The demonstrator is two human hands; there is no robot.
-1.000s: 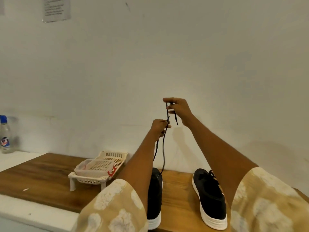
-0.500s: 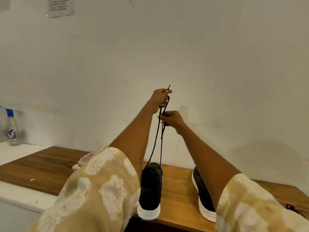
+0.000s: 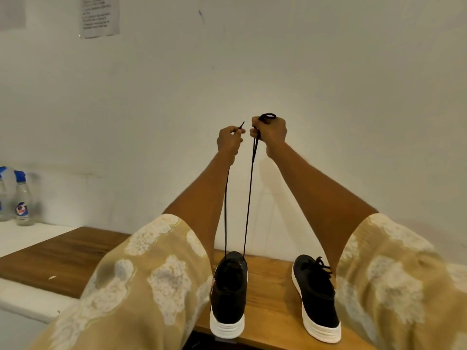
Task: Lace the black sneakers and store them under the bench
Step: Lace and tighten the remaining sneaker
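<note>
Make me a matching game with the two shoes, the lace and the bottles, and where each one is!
Things:
1. left sneaker
2. right sneaker
3. shoelace
4. bottles

Places or states:
A. on the white ledge, far left
B. pulled up tight by both hands
C. on the bench, its lace held up high
D. on the bench, laces bunched on top

Pairs: 1-C, 2-D, 3-B, 4-A
</note>
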